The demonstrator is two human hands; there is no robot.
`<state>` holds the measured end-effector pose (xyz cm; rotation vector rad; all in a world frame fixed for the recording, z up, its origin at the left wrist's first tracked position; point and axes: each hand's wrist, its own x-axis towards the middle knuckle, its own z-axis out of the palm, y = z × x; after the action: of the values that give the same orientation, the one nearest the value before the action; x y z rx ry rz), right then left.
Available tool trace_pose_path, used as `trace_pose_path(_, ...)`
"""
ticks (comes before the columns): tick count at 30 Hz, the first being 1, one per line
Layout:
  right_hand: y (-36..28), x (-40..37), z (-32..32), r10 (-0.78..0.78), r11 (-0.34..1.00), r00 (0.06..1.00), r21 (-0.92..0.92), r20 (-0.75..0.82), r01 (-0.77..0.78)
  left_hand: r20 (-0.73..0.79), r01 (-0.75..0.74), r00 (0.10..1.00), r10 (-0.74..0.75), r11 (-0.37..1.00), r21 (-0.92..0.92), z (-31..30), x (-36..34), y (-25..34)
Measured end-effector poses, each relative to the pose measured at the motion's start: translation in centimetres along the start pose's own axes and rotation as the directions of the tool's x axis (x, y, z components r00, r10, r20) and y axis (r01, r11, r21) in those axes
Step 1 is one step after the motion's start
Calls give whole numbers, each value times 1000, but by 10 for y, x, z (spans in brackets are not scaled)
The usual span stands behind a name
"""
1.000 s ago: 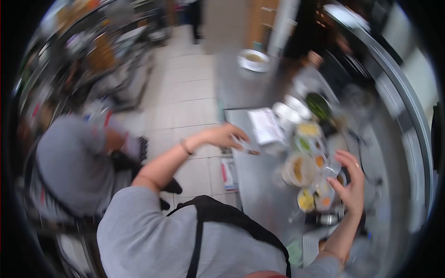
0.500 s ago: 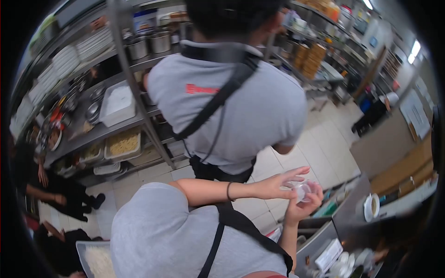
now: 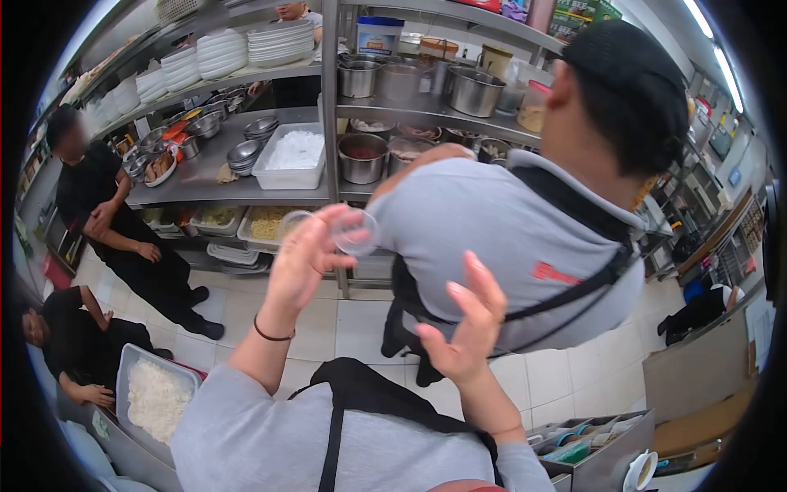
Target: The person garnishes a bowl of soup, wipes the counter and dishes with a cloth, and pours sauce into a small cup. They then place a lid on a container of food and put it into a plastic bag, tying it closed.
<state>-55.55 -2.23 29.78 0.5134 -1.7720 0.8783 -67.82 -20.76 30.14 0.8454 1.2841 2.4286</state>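
Note:
My left hand [image 3: 305,254], with a dark band at the wrist, is raised in front of the steel shelves. Its fingers hold a small clear plastic cup [image 3: 355,232]; another clear round rim [image 3: 297,223] shows behind the fingers. My right hand [image 3: 467,324] is up to the right, palm turned inward, fingers spread and nothing in them. It is apart from the cup and in front of a co-worker's grey shirt [image 3: 500,238].
Steel shelves [image 3: 221,194] hold plates, pots and a white tub [image 3: 293,179]. A co-worker in a black cap [image 3: 627,82] stands close at the front right. Two people in black are at the left, beside a tub of white food [image 3: 156,398].
The view has swung left towards the shelves. My hands were together around the clear cup; now they are apart and raised, with the cup in my left hand and my right hand off it.

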Motion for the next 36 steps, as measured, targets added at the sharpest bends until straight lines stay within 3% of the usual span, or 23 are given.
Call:
trace_pose_path(1,-5,11,15,-3,1000,996,-21,86,5,-72,-41,997,41,999,-10,-19,5,4)
trace_pose_path(3,8,13,59,-3,993,995,115,97,-8,-157,-71,986,60,995,-65,-52,16,11)
trace_pose_path(9,45,27,167,156,980,982,106,110,-167,-114,-39,993,10,966,-254,-146,73,17)
trace_pose_path(15,129,104,242,90,989,971,-97,-221,-113,27,79,997,-74,965,-250,-215,142,32)
trace_pose_path(19,237,175,229,314,943,752,99,-580,-318,121,132,987,-108,968,-211,-239,176,48)
trace_pose_path(21,293,208,215,449,893,532,346,-718,-287,142,146,983,-119,970,-195,-248,186,53)
trace_pose_path(23,366,231,198,426,893,389,310,-817,-326,155,149,980,-121,972,-183,-255,192,55)
trace_pose_path(24,412,238,184,420,896,393,305,-818,-323,146,164,980,-136,966,-200,-258,195,55)
trace_pose_path(25,460,245,167,388,864,374,191,-842,-465,137,174,980,-147,961,-215,-261,199,56)
trace_pose_path(26,467,256,165,351,801,362,77,-864,-593,141,167,980,-138,961,-219,-263,204,58)
trace_pose_path(27,474,262,163,347,806,367,74,-863,-588,146,193,975,-165,961,-200,-264,208,59)
trace_pose_path(29,485,268,155,295,549,359,-150,-885,-822,151,217,970,-190,959,-184,-263,220,59)
trace_pose_path(31,495,275,149,296,536,363,-161,-883,-829,189,264,953,-235,954,-143,-255,232,58)
trace_pose_path(33,500,285,141,279,420,492,-356,-825,-835,210,271,948,-240,953,-133,-247,247,53)
trace_pose_path(34,505,290,139,190,401,584,-481,-789,-780,243,289,936,-254,949,-123,-242,256,49)
trace_pose_path(35,506,302,136,185,404,585,-482,-789,-778,278,306,923,-267,945,-111,-237,268,45)
trace_pose_path(36,507,314,132,163,454,670,-548,-724,-702,294,314,917,-270,943,-114,-229,278,40)
